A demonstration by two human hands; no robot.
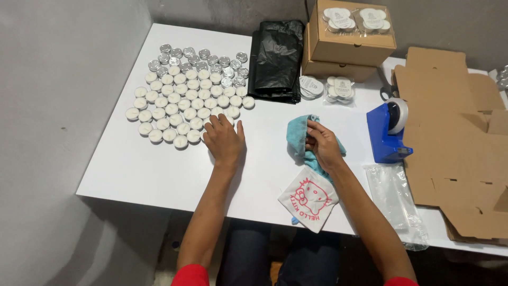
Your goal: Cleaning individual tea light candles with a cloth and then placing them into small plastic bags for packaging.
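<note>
Nearest the camera, a blue cloth (pixel 298 139) is clamped in the right hand (pixel 323 145), raised just above the white table (pixel 127 169). Tealight candles (pixel 180 108) are spread up-left; the left hand (pixel 225 140), fingers slightly apart and flat, is touching their near edge, well nearer than the right.

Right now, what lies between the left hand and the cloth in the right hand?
In the head view, only bare white table lies between the left hand and the blue cloth in the right hand.
</note>
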